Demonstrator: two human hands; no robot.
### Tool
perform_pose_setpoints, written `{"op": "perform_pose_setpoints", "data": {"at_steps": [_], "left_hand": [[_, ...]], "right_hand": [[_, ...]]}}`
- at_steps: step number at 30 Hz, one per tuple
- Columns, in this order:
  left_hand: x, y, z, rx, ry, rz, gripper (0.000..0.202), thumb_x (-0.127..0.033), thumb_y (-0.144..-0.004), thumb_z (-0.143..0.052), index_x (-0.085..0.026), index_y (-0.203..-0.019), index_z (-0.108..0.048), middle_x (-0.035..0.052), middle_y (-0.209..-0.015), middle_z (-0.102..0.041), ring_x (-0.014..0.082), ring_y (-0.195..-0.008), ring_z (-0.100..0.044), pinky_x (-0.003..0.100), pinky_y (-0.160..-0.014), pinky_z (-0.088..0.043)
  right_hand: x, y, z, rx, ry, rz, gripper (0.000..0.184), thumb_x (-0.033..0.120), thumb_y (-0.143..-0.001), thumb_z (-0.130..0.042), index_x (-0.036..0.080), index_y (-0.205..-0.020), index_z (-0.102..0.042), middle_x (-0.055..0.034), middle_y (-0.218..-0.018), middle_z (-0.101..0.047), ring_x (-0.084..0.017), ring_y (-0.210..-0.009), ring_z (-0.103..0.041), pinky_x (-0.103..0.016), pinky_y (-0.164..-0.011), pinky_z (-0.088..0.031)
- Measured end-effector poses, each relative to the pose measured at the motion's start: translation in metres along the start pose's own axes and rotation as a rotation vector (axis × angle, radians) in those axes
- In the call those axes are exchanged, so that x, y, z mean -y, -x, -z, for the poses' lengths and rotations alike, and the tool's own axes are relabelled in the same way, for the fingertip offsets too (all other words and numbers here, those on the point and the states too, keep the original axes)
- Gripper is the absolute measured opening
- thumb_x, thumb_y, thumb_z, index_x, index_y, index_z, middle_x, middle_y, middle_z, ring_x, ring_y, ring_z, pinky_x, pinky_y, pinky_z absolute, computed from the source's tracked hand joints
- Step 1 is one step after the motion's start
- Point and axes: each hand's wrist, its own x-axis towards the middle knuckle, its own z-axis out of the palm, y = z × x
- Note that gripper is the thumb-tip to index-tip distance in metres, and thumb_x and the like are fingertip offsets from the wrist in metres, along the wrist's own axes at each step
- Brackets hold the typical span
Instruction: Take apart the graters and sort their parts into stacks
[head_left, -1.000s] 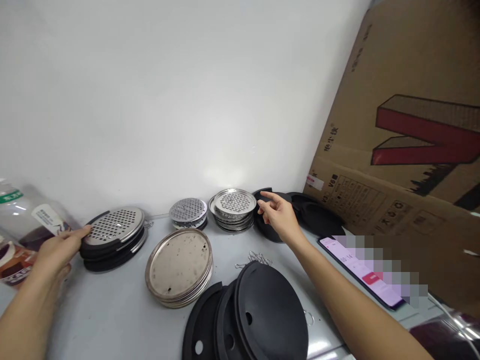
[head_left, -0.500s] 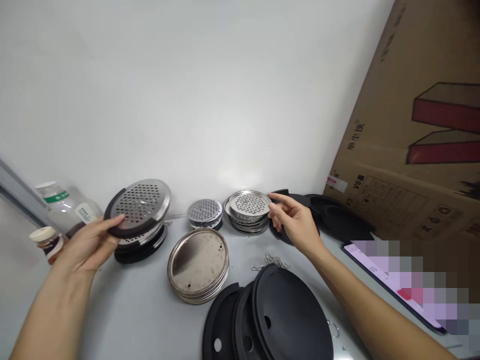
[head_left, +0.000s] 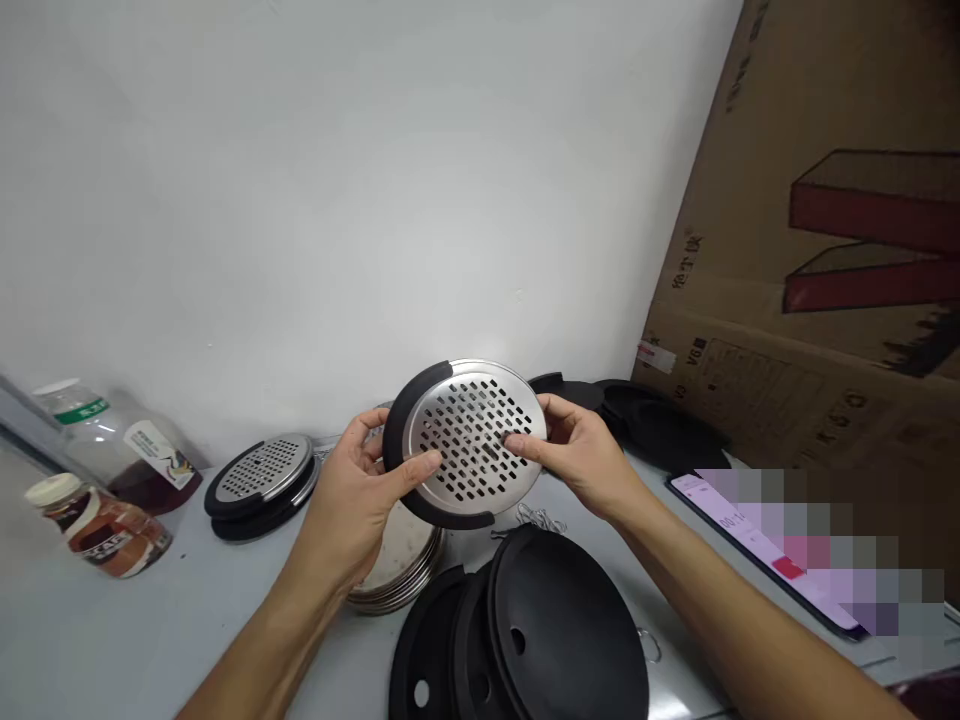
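The perforated metal disc (head_left: 466, 425), partly ringed by a black rim, is held up above the table (head_left: 135, 640), tilted to face the camera. 2 hands clamp it by its edges: the left hand (head_left: 360, 495) with its thumb on the lower left, the right hand (head_left: 581, 455) with a fingertip on the face. A stack of metal plates (head_left: 397, 570) lies just below, with overlapping black lids (head_left: 555, 640) in front. A stack of similar discs (head_left: 259, 478) sits to the left and a phone (head_left: 750, 530) to the right.
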Motion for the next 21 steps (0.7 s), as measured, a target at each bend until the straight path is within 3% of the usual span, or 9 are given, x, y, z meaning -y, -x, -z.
{"op": "perform_pose_setpoints", "data": {"at_steps": [4,10,15,21], "left_hand": [[0.004,0.001,-0.001,0.023,-0.046,-0.042,0.060,-0.027,-0.068,-0.084,-0.022,-0.121,-0.057,0.0065,-0.109,-0.071,0.0204,-0.100,-0.067,0.030,-0.084,-0.056],[0.012,0.003,0.002,-0.129,-0.183,-0.207,0.048,-0.034,-0.071,-0.081,-0.023,-0.115,-0.064,0.0037,-0.114,-0.070,0.0193,-0.106,-0.064,0.028,-0.093,-0.052],[0.008,0.009,0.001,-0.241,-0.281,-0.281,0.044,-0.038,-0.070,-0.081,-0.024,-0.109,-0.067,0.0016,-0.108,-0.072,0.0200,-0.101,-0.066,0.027,-0.090,-0.053],[0.004,0.008,-0.004,-0.119,-0.279,-0.127,0.045,-0.042,-0.072,-0.078,-0.019,-0.109,-0.069,0.0059,-0.103,-0.074,0.0231,-0.098,-0.068,0.030,-0.085,-0.055]], "right_hand": [[-0.005,-0.005,0.007,0.034,-0.079,-0.043,0.039,0.026,-0.071,-0.080,0.024,-0.109,-0.070,-0.0050,-0.100,-0.074,-0.021,-0.089,-0.068,-0.036,-0.079,-0.055],[-0.012,-0.009,0.003,-0.017,-0.121,-0.037,0.041,0.025,-0.070,-0.080,0.026,-0.110,-0.072,-0.0020,-0.090,-0.074,-0.017,-0.077,-0.066,-0.031,-0.065,-0.052],[-0.008,-0.007,-0.004,-0.046,-0.181,0.034,0.035,0.024,-0.069,-0.081,0.025,-0.103,-0.075,-0.0002,-0.087,-0.073,-0.016,-0.077,-0.065,-0.030,-0.069,-0.052],[-0.010,-0.008,-0.001,-0.035,-0.170,0.000,0.032,0.028,-0.066,-0.082,0.023,-0.096,-0.075,-0.0023,-0.090,-0.074,-0.018,-0.081,-0.067,-0.033,-0.076,-0.053]]}}
